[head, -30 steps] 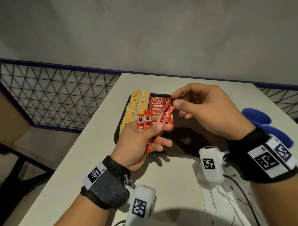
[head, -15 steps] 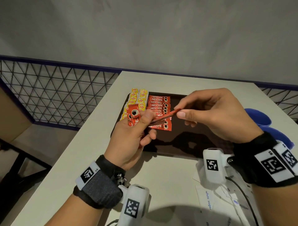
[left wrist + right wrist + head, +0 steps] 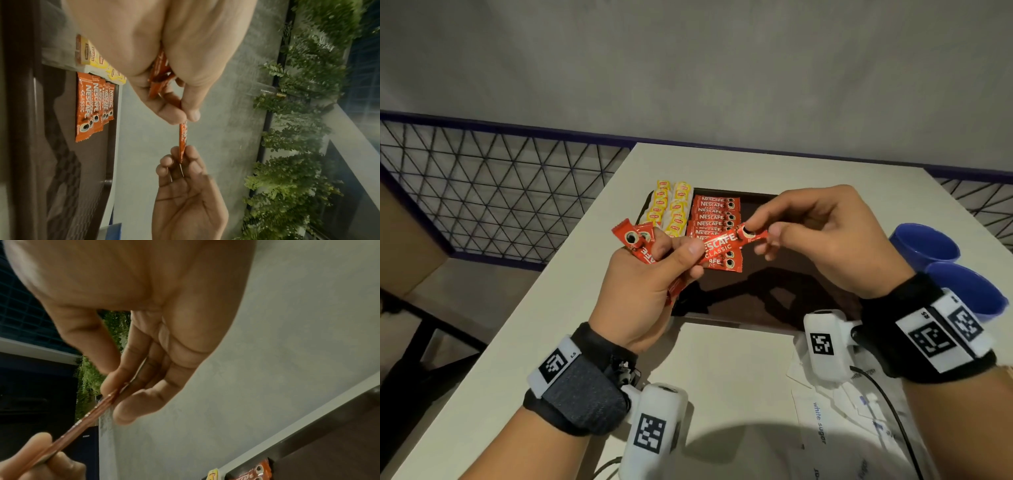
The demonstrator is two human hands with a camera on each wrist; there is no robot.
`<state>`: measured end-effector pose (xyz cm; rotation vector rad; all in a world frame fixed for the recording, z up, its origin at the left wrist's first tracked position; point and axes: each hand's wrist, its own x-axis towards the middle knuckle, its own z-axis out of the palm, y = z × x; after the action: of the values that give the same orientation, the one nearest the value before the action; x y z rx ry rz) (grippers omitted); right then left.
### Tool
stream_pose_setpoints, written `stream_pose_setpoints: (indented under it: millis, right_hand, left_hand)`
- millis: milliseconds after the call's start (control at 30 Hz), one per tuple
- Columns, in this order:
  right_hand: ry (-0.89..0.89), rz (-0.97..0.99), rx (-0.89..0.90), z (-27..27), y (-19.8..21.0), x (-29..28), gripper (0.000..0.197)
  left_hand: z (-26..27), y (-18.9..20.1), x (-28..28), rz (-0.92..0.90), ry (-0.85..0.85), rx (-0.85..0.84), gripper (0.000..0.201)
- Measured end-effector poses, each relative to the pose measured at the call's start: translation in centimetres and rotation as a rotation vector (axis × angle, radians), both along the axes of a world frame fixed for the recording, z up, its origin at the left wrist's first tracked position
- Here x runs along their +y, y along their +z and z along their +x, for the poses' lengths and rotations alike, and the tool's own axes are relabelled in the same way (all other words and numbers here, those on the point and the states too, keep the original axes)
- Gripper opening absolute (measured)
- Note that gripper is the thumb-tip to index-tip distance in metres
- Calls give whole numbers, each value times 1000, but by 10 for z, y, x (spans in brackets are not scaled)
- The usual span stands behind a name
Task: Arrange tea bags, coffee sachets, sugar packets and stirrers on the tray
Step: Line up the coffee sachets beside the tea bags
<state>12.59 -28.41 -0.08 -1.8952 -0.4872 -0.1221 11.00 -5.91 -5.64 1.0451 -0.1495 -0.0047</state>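
The coffee sachet (image 3: pixel 726 245) you held was a slim red stick with white lettering and a small coffee-cup picture at its right end. It hung above the dark tray (image 3: pixel 774 294), stretched between your two hands and tilted up to the right. Your right hand (image 3: pixel 825 240) pinched its cup end between thumb and forefinger, the other fingers curled loosely below. Your left hand (image 3: pixel 643 284) pressed its thumb on the sachet's other half and also gripped a fan of spare sachets (image 3: pixel 635 241), which stuck out up and to the left.

On the tray, a stack of the same red sachets (image 3: pixel 714 214) lay overlapping in a column, and just left of them two rows of yellow tea bags (image 3: pixel 671 209) ran along the tray's left edge. The tray sat on a pale table (image 3: pixel 571 308). White sugar packets (image 3: pixel 822 421) lay on the table near you, under your right wrist, and two blue cups (image 3: pixel 941 260) stood to the right of the tray.

Half a second earlier the sachet showed you its thin edge; now it faced you flat, its lettering readable. Your left hand's fan had shifted left, off the tea bags it had covered.
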Motion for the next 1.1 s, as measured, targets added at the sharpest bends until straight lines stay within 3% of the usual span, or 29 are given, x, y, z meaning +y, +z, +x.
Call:
stream_pose_setpoints:
  millis: [100,267,533,633,767,1100]
  right_hand:
    - [-93,-31,12,2,-4,7,5]
    - [-135,-21,129,7,-10,9,23]
    - [-236,16,253,15,-7,5,9]
    - [-232,-115,315,28,-5,9,7]
    - [-196,-438,345,49,-11,16,3]
    - [-149,-670,448,70,-28,37,3]
  left_hand:
    - [-1,3,-2,6,14,-7,34]
    - [5,-1,2,-91,139,69,42]
    - [9,5,11,-56,276,140,28]
    - [9,6,12,-37,264,170,32]
    - [8,6,11,-36,258,167,32]
    - [7,4,11,3,227,151,34]
